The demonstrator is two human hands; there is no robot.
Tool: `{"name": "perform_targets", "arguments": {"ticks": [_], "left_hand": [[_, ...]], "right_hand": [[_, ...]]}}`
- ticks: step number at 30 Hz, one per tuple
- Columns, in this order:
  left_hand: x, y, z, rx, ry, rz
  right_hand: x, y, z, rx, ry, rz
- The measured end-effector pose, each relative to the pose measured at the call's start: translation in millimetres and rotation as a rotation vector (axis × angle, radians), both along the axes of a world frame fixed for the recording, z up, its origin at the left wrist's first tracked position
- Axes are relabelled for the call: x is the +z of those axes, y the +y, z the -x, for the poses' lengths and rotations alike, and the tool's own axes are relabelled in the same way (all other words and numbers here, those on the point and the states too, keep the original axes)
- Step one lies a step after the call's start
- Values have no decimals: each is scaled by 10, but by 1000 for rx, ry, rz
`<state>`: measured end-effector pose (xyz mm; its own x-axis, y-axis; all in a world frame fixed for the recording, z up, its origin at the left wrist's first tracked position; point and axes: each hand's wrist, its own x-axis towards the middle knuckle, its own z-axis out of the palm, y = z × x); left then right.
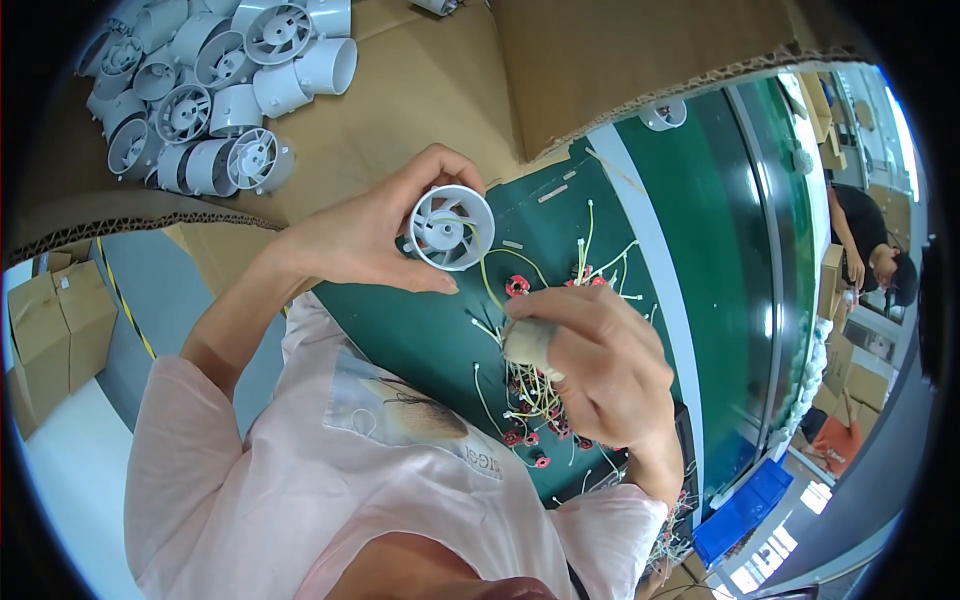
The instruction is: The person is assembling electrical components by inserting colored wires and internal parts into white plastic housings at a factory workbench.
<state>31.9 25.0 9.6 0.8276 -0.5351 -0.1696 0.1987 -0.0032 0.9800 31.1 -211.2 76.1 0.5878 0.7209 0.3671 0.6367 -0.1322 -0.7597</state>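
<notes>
A white round plastic fan housing (452, 228), spokes and hub facing up, sits in the grip of my left hand (385, 230), fingers behind it and thumb along its lower side. A thin yellowish wire (486, 270) runs out of the housing to my right hand (600, 360). There my thumb and forefinger are pinched together on the wire; a pale wrap covers one finger. Beside and under my right hand lies a heap of small red-and-black coil parts (540, 405) with pale wires and white connectors.
A large cardboard box (430, 90) stands at the upper left, with many white fan housings (235, 110) piled inside. The green work table (400, 335) borders a green conveyor (735, 200) carrying another housing (664, 115). A blue bin (740, 510) and two other people are at the right.
</notes>
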Motion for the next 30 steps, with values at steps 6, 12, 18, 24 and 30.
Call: {"name": "perform_targets", "arguments": {"ticks": [6, 12, 18, 24, 30], "left_hand": [[30, 66, -65, -128, 7, -65], [89, 78, -47, -283, 1, -76], [157, 118, -85, -459, -104, -87], [185, -97, 61, -38, -190, -210], [162, -256, 149, 162, -465, -472]], "right_hand": [[55, -23, -49, 87, 120, 11], [189, -39, -307, 281, 395, 107], [11, -35, -498, 402, 498, 108], [-40, 164, -164, -204, 632, 110], [-154, 180, 64, -378, 537, 129]]}}
